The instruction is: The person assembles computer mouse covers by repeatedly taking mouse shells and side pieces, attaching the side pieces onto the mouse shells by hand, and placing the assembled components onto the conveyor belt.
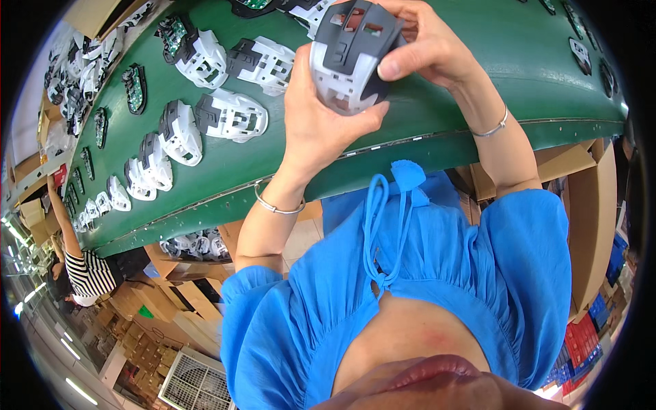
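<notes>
My left hand (316,119) and my right hand (424,44) together hold one grey and white plastic mouse shell (352,58) above the green conveyor belt (478,75). The left hand cups its white underside from below, thumb along the lower edge. Fingers of the right hand wrap over the dark grey top part, thumb pressing its side. Each wrist carries a thin silver bracelet.
Several more white and grey shells (229,113) and green circuit boards (134,89) lie in rows along the belt to the left. A person in a striped top (89,270) stands further down the line. Cardboard boxes (588,219) sit under and beside the belt.
</notes>
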